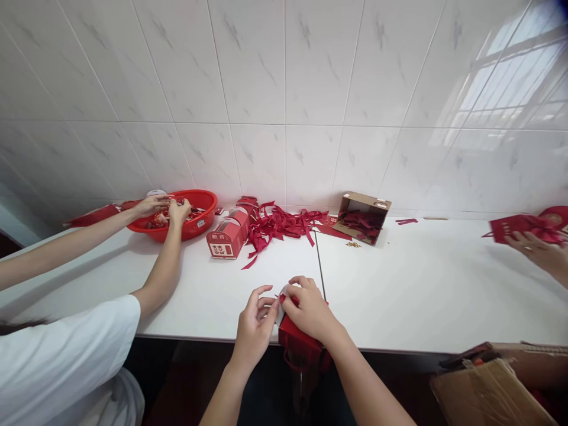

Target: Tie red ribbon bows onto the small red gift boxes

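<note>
A small red gift box (290,335) sits at the table's front edge, with red ribbon hanging below it. Its curved top flap shows a white inner side. My right hand (313,307) is closed over the top of the box, thumb and fingers gripping the flap. On the left side of the flap, my left hand (255,325) is curled with its thumb and fingertips at the flap's edge. A bit of red shows between the two hands; its exact form is too small to tell.
A finished-looking red box (224,242) stands near a heap of red ribbons (284,223). A cardboard box (384,207) lies tipped with ribbon inside. At left, a co-worker's hands reach into a red basin (199,222). Another person's hand holds a red box (510,229) at right. Cartons (488,390) stand lower right.
</note>
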{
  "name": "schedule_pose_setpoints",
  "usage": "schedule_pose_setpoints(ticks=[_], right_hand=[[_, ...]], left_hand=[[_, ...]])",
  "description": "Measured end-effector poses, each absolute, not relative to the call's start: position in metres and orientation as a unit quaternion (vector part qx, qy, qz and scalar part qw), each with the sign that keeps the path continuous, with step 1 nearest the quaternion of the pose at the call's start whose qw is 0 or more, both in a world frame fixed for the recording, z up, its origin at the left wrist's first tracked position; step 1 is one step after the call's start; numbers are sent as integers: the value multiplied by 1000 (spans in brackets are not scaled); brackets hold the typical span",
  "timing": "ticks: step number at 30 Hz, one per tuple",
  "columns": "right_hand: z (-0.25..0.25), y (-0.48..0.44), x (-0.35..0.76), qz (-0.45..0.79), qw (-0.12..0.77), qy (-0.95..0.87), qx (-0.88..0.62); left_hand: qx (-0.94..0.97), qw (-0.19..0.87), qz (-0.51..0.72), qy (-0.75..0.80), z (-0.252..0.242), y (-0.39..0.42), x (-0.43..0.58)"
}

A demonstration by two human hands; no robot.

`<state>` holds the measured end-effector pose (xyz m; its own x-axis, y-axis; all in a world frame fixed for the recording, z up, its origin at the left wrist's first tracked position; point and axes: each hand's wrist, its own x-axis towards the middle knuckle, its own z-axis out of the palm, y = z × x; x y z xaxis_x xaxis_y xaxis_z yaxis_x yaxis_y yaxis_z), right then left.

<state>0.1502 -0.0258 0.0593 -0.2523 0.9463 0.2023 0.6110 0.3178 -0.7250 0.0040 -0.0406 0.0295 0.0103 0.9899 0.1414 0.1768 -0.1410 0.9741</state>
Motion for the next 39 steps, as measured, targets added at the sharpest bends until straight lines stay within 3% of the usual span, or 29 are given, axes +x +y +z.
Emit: schedule_pose_setpoints(ticks=[12, 18, 22, 26, 30, 32, 36, 39], right_hand=[[59, -22, 150, 243, 289, -774, -509], [67, -26, 158, 218, 374, -742, -512], [61, -38, 189, 213, 472, -675, -526], [38, -61, 227, 230, 492, -619, -567], [10, -80, 242, 260, 520, -559, -591], [0, -83, 238, 276, 519, -552, -591], [-11, -83, 216, 350, 482, -548, -588], [-13, -80, 201, 415, 472, -534, -565]], left_hand=[[573, 449, 468, 501, 33, -45, 1], [550, 457, 465, 522, 31, -42, -7], [538, 362, 449, 614, 21, -32, -46], [508, 221, 362, 750, 9, -22, -93], [548, 137, 416, 712, 3, -18, -93], [577, 170, 457, 654, 4, -17, -72], [615, 341, 486, 519, 6, -17, -20], [629, 395, 496, 450, 1, -18, 8]])
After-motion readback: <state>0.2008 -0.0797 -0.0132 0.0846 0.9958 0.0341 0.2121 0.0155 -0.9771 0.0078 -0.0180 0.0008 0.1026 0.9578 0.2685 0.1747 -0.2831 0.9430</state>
